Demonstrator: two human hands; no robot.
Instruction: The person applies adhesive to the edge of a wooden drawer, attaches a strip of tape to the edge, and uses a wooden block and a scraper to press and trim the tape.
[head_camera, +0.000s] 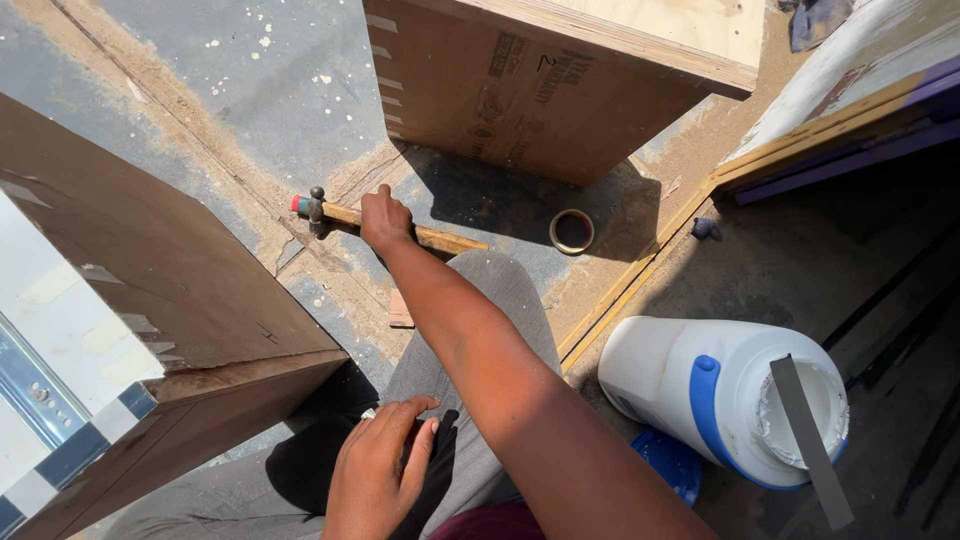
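Observation:
My right hand (385, 218) reaches forward and grips the wooden handle of a hammer (318, 210) that lies on the dusty floor; its metal head with a red tip points left. My left hand (378, 470) rests on my lap with the fingers spread, touching dark cloth over my grey trousers, and holds nothing. A small wooden block (399, 310) lies on the floor beside my knee.
A brown plywood cabinet (170, 290) stands at left, with a metal drawer rail on its white side. Another plywood box (540, 85) stands ahead. A roll of tape (571, 231) lies on the floor. A white and blue plastic jug (700, 395) lies at right, with a flat metal strip (810, 440) across its mouth.

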